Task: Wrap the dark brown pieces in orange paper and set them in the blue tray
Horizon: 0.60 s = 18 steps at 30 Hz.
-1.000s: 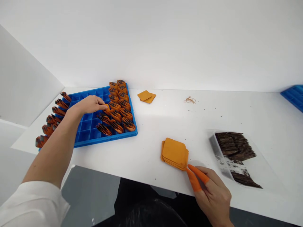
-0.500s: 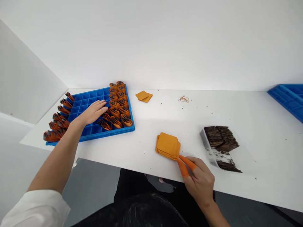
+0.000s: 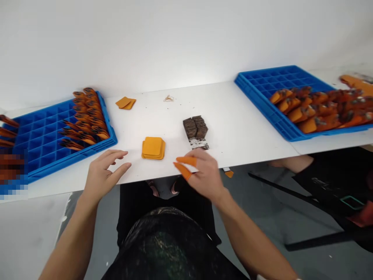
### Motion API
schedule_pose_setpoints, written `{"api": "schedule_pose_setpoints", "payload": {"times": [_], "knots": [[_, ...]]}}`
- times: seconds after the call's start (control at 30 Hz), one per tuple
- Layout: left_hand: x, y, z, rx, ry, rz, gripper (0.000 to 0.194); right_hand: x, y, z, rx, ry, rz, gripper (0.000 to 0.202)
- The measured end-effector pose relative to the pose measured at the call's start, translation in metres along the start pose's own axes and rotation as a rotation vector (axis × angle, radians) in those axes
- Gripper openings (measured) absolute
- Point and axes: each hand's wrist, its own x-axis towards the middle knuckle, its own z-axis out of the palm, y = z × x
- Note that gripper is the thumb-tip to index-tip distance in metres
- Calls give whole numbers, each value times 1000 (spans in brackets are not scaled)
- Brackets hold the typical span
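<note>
A stack of orange square pieces point(image 3: 153, 147) lies on the white table between my hands. To its left, my left hand point(image 3: 103, 173) hovers by the table's front edge, thumb and fingers apart, holding nothing. My right hand point(image 3: 205, 173), with orange finger covers on thumb and index finger, is off to the stack's right. Its two covered tips are apart with nothing visible between them. Just beyond that hand sit thin dark brown sheets point(image 3: 196, 127) packed in rows in a clear container, whose near end the hand partly hides.
On the left stands a blue compartment tray point(image 3: 113, 138) with orange-and-dark bundles in some cells. Another blue tray point(image 3: 262, 112) with similar bundles is at right, near a person in dark clothing point(image 3: 323, 190). Loose orange squares point(image 3: 126, 102) and tan rubber bands point(image 3: 168, 98) lie at the back.
My view has swung right. My left hand has come back from over the left tray to the table's front edge. My right hand has let go of the orange stack and moved right.
</note>
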Motion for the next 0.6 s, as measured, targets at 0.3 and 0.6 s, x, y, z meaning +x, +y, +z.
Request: {"api": "schedule_pose_setpoints", "payload": {"times": [0.3, 0.6], "knots": [[2, -31, 65, 70, 11, -183, 45, 74, 65, -78, -463, -793, 237, 37], [-4, -29, 68, 115, 11, -164, 43, 79, 69, -66, -472, -882, 287, 20]]}}
